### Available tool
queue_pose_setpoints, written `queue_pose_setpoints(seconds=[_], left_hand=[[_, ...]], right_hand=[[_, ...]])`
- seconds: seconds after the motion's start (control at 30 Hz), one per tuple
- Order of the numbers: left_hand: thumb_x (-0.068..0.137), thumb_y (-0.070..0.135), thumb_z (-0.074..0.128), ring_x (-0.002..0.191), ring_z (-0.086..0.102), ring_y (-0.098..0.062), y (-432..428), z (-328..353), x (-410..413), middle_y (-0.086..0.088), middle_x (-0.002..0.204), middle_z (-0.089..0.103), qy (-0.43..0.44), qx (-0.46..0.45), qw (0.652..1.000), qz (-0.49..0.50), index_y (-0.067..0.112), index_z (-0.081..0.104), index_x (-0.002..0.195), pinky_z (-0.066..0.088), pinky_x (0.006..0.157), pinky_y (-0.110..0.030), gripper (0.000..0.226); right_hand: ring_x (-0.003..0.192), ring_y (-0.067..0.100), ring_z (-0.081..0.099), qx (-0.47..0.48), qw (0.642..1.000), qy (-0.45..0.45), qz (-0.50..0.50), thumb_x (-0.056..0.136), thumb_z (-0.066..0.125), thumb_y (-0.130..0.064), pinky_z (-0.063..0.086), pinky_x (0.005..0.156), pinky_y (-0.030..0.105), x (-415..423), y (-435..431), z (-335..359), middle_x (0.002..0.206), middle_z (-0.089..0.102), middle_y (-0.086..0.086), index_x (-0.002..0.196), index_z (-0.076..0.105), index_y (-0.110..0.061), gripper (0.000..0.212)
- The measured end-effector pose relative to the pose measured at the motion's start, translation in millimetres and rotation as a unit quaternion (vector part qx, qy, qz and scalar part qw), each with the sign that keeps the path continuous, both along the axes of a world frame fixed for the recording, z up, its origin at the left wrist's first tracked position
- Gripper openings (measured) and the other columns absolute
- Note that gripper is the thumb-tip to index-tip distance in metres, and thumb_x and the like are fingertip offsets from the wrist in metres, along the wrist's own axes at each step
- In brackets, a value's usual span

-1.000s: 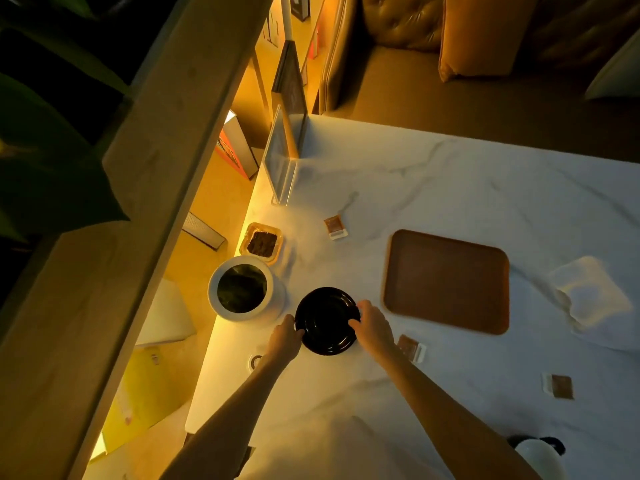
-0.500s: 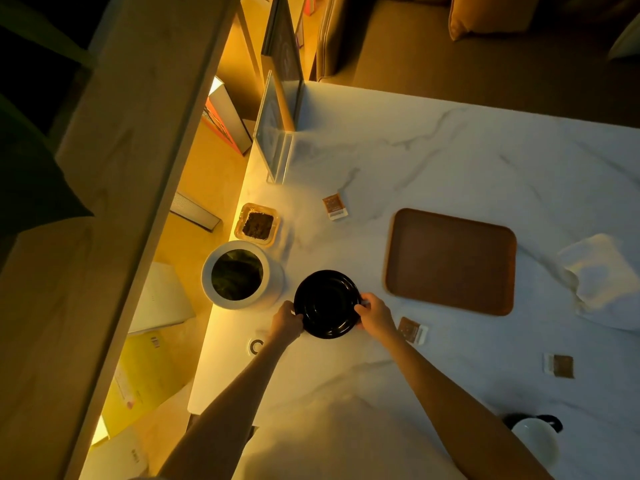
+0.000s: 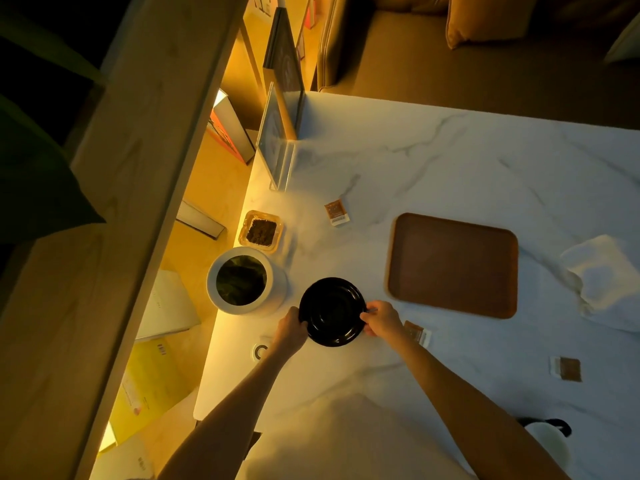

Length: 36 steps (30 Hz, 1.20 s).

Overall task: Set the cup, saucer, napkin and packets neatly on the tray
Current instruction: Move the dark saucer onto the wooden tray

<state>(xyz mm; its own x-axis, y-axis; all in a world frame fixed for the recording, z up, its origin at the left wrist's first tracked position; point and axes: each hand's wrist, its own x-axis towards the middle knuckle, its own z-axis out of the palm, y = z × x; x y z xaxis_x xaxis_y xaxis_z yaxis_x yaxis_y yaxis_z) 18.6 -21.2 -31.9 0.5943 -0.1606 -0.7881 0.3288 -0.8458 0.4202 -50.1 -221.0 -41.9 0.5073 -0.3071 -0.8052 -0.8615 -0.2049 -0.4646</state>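
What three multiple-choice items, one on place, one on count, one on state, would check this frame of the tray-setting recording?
1. Where is the black saucer?
A. on the tray
B. on the table left of the tray
C. on the napkin

2. How many packets lie on the table?
A. one
B. three
C. five

3. What is the brown tray holding?
A. nothing
B. the cup
C. the napkin

Answers:
1 B, both hands grip it beside the white pot.
2 B, packets show at and.
3 A, its surface is bare; the napkin lies to its right.
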Motion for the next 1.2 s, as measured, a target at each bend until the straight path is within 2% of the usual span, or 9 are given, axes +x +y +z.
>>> queue_pose_setpoints(seconds=[0.3, 0.37, 0.47, 0.57, 0.67, 0.77, 0.9, 1.0, 1.2], left_hand=[[0.095, 0.011, 0.049, 0.094, 0.068, -0.037, -46, 26, 1, -0.024, 0.102, 0.069, 0.002, -0.020, 0.996, -0.087, -0.001, 0.054, 0.112, 0.056, 0.085, -0.048, 0.021], [0.095, 0.011, 0.049, 0.088, 0.068, -0.033, -68, 30, 2, -0.022, 0.098, 0.069, -0.005, -0.030, 0.994, -0.104, 0.000, 0.055, 0.112, 0.057, 0.083, -0.045, 0.021], [0.097, 0.016, 0.048, 0.078, 0.065, -0.027, -105, 31, 1, -0.017, 0.089, 0.067, -0.021, -0.050, 0.990, -0.132, -0.002, 0.056, 0.108, 0.057, 0.081, -0.044, 0.022], [0.097, 0.018, 0.048, 0.081, 0.065, -0.029, -145, 33, -2, -0.020, 0.095, 0.069, -0.036, -0.076, 0.984, -0.159, -0.003, 0.056, 0.108, 0.055, 0.081, -0.044, 0.025], [0.098, 0.020, 0.048, 0.095, 0.067, -0.033, -183, 33, -1, -0.019, 0.105, 0.068, -0.061, -0.072, 0.979, -0.181, 0.000, 0.056, 0.112, 0.055, 0.086, -0.045, 0.025], [0.098, 0.018, 0.047, 0.098, 0.065, -0.032, -213, 29, 6, -0.019, 0.108, 0.067, -0.083, -0.068, 0.974, -0.198, 0.000, 0.056, 0.112, 0.055, 0.088, -0.043, 0.025], [0.099, 0.022, 0.045, 0.102, 0.064, -0.030, -237, 22, 21, -0.016, 0.112, 0.066, -0.093, -0.030, 0.975, -0.197, 0.003, 0.057, 0.116, 0.054, 0.092, -0.041, 0.027], [0.099, 0.025, 0.045, 0.102, 0.065, -0.029, -244, 13, 35, -0.015, 0.112, 0.066, -0.085, 0.004, 0.976, -0.201, 0.005, 0.057, 0.117, 0.054, 0.093, -0.042, 0.029], [0.097, 0.029, 0.050, 0.091, 0.066, -0.023, -255, -7, 55, -0.008, 0.102, 0.067, -0.095, 0.065, 0.965, -0.236, 0.013, 0.058, 0.113, 0.058, 0.086, -0.037, 0.024]], right_hand=[[0.063, 0.016, 0.064, -0.008, 0.998, -0.011, -0.055, 0.092, 0.056, -0.008, 0.053, 0.053, 0.022, -26, -41, 40, 0.094, 0.068, 0.017, 0.116, 0.061, -0.005, 0.024], [0.071, 0.020, 0.066, -0.024, 0.996, -0.013, -0.082, 0.092, 0.057, -0.010, 0.054, 0.062, 0.025, -35, -57, 50, 0.095, 0.068, 0.016, 0.112, 0.062, -0.004, 0.022], [0.066, 0.025, 0.062, -0.034, 0.994, -0.013, -0.101, 0.088, 0.055, -0.003, 0.054, 0.065, 0.032, -47, -89, 66, 0.078, 0.064, 0.018, 0.085, 0.064, -0.001, 0.010], [0.069, 0.031, 0.059, -0.039, 0.991, 0.000, -0.131, 0.085, 0.052, 0.005, 0.048, 0.057, 0.032, -56, -122, 76, 0.066, 0.053, 0.015, 0.061, 0.050, -0.009, 0.028], [0.067, 0.030, 0.057, -0.053, 0.988, 0.007, -0.144, 0.088, 0.052, 0.002, 0.050, 0.062, 0.033, -58, -153, 75, 0.065, 0.054, 0.013, 0.063, 0.051, -0.008, 0.027], [0.060, 0.024, 0.055, -0.045, 0.984, 0.006, -0.172, 0.089, 0.052, 0.001, 0.055, 0.064, 0.030, -50, -181, 70, 0.064, 0.053, 0.011, 0.064, 0.052, -0.008, 0.028], [0.083, 0.030, 0.064, -0.045, 0.988, -0.008, -0.146, 0.091, 0.058, -0.006, 0.056, 0.089, 0.043, -30, -210, 51, 0.081, 0.063, 0.016, 0.090, 0.065, 0.000, 0.010], [0.089, 0.031, 0.065, -0.044, 0.992, -0.017, -0.118, 0.092, 0.058, -0.008, 0.056, 0.091, 0.047, -12, -221, 38, 0.090, 0.065, 0.018, 0.104, 0.065, 0.003, 0.017], [0.095, 0.039, 0.067, -0.034, 0.994, -0.030, -0.099, 0.093, 0.057, -0.008, 0.055, 0.090, 0.049, 6, -230, 20, 0.099, 0.068, 0.030, 0.102, 0.066, 0.006, 0.019]])
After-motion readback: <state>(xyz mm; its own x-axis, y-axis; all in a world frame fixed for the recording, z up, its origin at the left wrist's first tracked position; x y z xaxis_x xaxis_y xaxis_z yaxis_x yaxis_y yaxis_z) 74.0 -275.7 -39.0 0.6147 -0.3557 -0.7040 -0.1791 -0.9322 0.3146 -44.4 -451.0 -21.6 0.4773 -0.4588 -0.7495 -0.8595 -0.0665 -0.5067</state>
